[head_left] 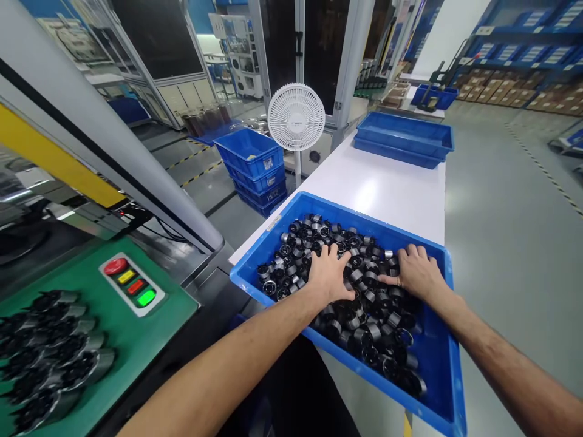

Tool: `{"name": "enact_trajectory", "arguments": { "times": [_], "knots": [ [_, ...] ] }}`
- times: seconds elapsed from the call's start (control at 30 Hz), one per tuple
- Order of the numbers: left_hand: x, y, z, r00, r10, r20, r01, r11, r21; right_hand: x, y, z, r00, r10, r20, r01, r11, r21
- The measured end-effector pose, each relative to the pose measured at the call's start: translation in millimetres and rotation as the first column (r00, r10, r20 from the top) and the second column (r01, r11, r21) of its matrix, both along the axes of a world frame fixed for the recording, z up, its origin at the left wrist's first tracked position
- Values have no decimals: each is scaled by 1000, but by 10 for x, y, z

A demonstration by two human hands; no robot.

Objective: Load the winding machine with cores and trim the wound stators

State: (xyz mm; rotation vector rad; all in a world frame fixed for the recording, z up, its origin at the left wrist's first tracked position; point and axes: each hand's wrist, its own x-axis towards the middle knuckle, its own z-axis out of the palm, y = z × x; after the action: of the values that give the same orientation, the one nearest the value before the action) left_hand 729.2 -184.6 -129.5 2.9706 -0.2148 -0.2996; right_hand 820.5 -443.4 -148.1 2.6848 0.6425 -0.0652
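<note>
A large blue bin (298, 203) holds many small cylindrical parts (371, 331), black with silver metal rings, lying jumbled together. My left hand (328, 273) rests on the heap near its middle, fingers spread and touching the parts. At the bin's right side, my right hand (415, 270) lies over the heap's edge with its thumb stretched toward the left hand and its fingers slightly bent. Neither hand visibly lifts a part; the spots under both palms are hidden.
The bin sits on a white table (364, 188), with stacked blue trays (405, 139) at its far end. A white fan (296, 117) stands behind, beside stacked blue crates (255, 170). At left, a green bench (150, 328) carries a button panel (132, 284) and rows of similar parts (59, 352).
</note>
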Motion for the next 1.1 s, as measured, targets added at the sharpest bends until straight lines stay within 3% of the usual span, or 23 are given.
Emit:
{"name": "enact_trajectory", "arguments": {
  "times": [0.37,0.6,0.87,1.1],
  "knots": [
    [53,75,-48,999,-6,52,7,1000,-23,158,-157,-5,997,63,-32,-65,997,-40],
    [60,191,14,986,-158,50,161,985,-63,215,-243,-59,985,92,-143,-91,996,17],
    [45,-7,-30,996,-78,37,80,996,-43,-66,-158,-4,991,137,-8,-137,990,-12],
    [106,107,9,982,-188,34,190,977,-94,-182,-140,163,996,89,-22,-87,995,52]
  ]
}}
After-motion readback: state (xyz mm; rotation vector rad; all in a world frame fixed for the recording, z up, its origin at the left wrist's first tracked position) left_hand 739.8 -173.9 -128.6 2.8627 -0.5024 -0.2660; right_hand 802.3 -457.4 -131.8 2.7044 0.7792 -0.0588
